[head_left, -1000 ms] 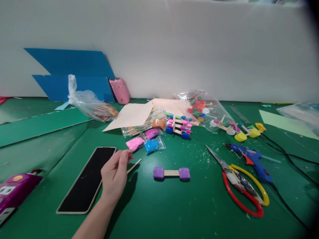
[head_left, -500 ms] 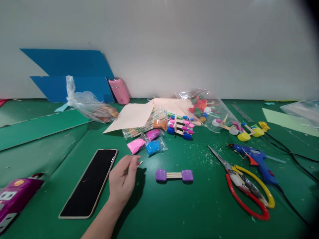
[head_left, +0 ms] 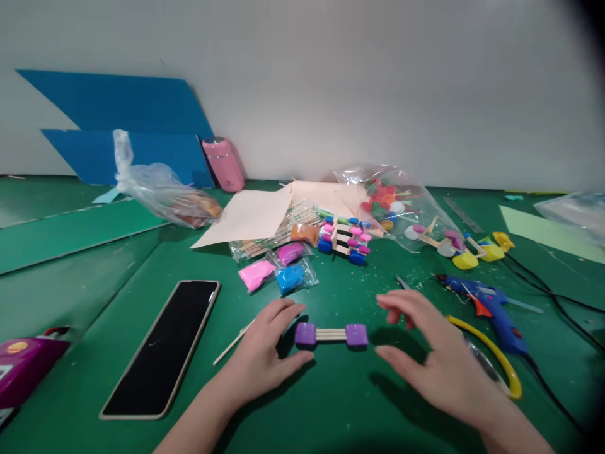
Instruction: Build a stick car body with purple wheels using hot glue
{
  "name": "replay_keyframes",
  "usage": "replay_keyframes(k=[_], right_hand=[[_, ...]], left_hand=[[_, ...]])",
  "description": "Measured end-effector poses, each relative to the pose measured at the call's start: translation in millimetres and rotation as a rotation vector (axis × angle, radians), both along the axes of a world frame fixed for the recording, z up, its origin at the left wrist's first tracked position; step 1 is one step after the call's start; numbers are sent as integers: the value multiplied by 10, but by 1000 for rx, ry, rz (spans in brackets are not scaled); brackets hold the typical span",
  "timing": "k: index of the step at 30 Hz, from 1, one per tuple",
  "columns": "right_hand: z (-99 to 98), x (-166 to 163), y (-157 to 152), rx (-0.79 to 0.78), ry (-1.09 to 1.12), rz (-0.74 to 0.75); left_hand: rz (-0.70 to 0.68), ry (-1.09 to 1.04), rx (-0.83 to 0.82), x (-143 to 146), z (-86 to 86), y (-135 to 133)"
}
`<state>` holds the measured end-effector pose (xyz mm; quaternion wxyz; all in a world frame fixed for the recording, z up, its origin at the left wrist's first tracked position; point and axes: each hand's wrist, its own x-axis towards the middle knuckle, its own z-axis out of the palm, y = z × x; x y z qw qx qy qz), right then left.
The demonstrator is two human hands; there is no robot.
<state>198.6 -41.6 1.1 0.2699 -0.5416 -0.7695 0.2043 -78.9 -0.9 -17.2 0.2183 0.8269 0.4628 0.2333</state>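
Observation:
A small piece made of thin wooden sticks with a purple cap at each end (head_left: pixel 331 334) lies on the green table (head_left: pixel 331 403). My left hand (head_left: pixel 265 356) is open, its fingers and thumb spread around the left purple cap. To the right, my right hand (head_left: pixel 432 353) hovers open, fingers apart, a short way from the right cap. A loose wooden stick (head_left: pixel 231 343) lies on the table just left of my left hand.
A black phone (head_left: pixel 163 347) lies at the left, a purple box (head_left: pixel 21 366) at the far left edge. Red-and-yellow scissors (head_left: pixel 496 366) and a blue glue gun (head_left: pixel 486 302) lie at the right. Clay packets (head_left: pixel 278 274), plastic bags and a stick-and-cap model (head_left: pixel 345 239) sit behind.
My left hand has let go of the wooden stick, which now lies on the table, and moved right to the purple-capped piece. My right hand has come into view from the right.

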Motion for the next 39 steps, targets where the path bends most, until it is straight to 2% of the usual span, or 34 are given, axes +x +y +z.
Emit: replay_keyframes(k=[3, 6, 9, 18, 39], right_hand=[[42, -170, 265, -150, -46, 75], [-59, -212, 266, -206, -47, 81], [-121, -217, 234, -191, -19, 103], [-77, -276, 292, -175, 81, 132], [-148, -271, 274, -120, 2, 138]], left_hand=[[-22, 19, -42, 1, -18, 11], [-35, 4, -56, 21, -2, 38], [-61, -20, -75, 56, 39, 61], [-89, -62, -104, 74, 60, 88], [-123, -19, -65, 61, 5, 97]])
